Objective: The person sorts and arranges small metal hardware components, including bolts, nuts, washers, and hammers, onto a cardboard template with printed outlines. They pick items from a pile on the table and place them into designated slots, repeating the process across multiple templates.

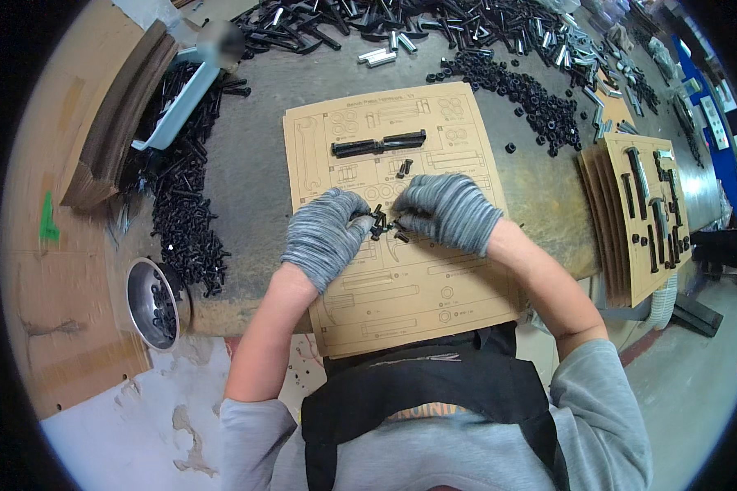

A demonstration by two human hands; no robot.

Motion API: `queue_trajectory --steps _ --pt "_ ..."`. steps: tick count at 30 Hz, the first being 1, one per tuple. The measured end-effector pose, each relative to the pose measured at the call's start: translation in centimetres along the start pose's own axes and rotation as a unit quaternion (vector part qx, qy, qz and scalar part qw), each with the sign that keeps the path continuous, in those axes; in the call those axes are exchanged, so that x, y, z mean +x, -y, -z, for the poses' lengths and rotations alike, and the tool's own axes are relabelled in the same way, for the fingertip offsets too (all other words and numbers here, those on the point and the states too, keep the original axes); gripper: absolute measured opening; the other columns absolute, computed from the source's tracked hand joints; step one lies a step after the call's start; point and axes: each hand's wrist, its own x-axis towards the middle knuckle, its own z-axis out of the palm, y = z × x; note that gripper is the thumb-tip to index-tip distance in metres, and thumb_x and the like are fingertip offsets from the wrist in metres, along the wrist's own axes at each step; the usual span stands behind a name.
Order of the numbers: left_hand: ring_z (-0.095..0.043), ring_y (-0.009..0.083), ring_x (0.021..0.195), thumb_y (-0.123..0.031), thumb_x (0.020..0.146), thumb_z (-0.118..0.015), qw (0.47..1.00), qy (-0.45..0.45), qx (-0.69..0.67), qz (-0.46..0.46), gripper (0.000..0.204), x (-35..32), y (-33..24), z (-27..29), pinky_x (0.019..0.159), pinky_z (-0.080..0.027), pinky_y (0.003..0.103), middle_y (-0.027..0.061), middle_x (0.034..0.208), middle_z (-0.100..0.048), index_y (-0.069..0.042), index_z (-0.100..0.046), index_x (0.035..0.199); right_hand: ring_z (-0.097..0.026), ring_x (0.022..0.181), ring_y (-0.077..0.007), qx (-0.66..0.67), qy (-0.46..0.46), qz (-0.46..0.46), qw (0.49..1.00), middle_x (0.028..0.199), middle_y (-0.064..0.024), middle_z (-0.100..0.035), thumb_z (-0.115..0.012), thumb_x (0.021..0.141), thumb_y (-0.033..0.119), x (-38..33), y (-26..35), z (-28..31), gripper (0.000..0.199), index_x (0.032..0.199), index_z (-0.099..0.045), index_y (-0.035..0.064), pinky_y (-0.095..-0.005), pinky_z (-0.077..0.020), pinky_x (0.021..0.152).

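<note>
Both my hands wear grey striped knit gloves and meet over a brown cardboard sheet (pixel 368 307) printed with part outlines. My left hand (pixel 326 233) curls its fingers beside a small cluster of black bolts (pixel 380 221), some at its fingertips. From the other side, my right hand (pixel 450 211) has its fingers pinched together at the cluster's edge, on a small bolt partly hidden by the glove. Two short black bolts (pixel 404 168) lie above the hands. Farther up, a long black rod-like part (pixel 378 144) rests across the sheet.
Loose black bolts (pixel 190 221) are heaped at left, near a blue-white tray (pixel 176 110) and a metal bowl (pixel 143 303). Black nuts (pixel 549 114) and silver sleeves (pixel 379 57) lie at the back. At right stands a stack of cardboard sheets (pixel 618 221) bearing mounted hardware.
</note>
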Motion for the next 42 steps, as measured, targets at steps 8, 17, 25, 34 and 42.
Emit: queue_trajectory --steps 8,17,25,34,42 --pt "-0.064 0.0302 0.079 -0.024 0.083 -0.067 0.999 -0.028 -0.016 0.03 0.02 -0.1 1.3 -1.1 0.075 -0.051 0.037 0.0133 0.084 -0.067 -0.005 -0.068 0.089 -0.062 0.076 -0.0326 -0.009 -0.07 0.009 0.997 0.081 -0.0118 -0.063 -0.062 0.082 0.023 -0.3 -0.4 -0.6 0.016 0.084 -0.065 0.0075 -0.0429 -0.0502 0.07" --pt "-0.063 0.0338 0.09 -0.03 0.084 -0.064 0.998 -0.064 -0.015 0.015 0.023 5.8 0.4 -2.2 0.081 -0.048 0.041 0.016 0.094 -0.066 -0.008 -0.067 0.09 -0.066 0.078 -0.033 -0.165 -0.063 -0.073 0.982 0.084 -0.0165 -0.064 -0.057 0.077 0.015 4.1 -0.8 1.9 0.015 0.084 -0.066 0.0059 -0.045 -0.0528 0.064" --pt "-0.062 0.0331 0.085 -0.029 0.081 -0.065 0.993 -0.113 0.017 -0.026 0.023 5.9 -0.2 -3.4 0.078 -0.048 0.044 0.015 0.087 -0.065 -0.007 -0.066 0.087 -0.067 0.076 -0.0317 -0.192 -0.075 -0.076 0.976 0.088 -0.0159 -0.066 -0.053 0.083 0.017 4.5 -1.9 0.5 0.017 0.089 -0.066 0.009 -0.042 -0.0531 0.062" --pt "-0.066 0.0254 0.083 -0.02 0.07 -0.075 0.996 -0.06 -0.061 -0.023 0.043 6.9 -0.7 -3.0 0.078 -0.052 0.036 0.0149 0.095 -0.067 -0.001 -0.065 0.107 -0.062 0.08 -0.0337 -0.06 -0.113 -0.089 0.988 0.085 -0.0128 -0.063 -0.063 0.081 0.023 2.6 -4.0 0.8 0.015 0.087 -0.064 0.009 -0.0434 -0.0494 0.072" --pt "-0.064 0.0258 0.078 -0.019 0.07 -0.075 0.996 -0.05 -0.069 -0.009 0.032 7.1 -1.6 -3.0 0.075 -0.05 0.037 0.0122 0.083 -0.067 -0.005 -0.068 0.098 -0.061 0.079 -0.0338 -0.035 -0.165 -0.052 0.984 0.084 -0.0121 -0.062 -0.063 0.08 0.02 2.1 -4.3 0.1 0.011 0.085 -0.063 0.0104 -0.043 -0.0491 0.071"
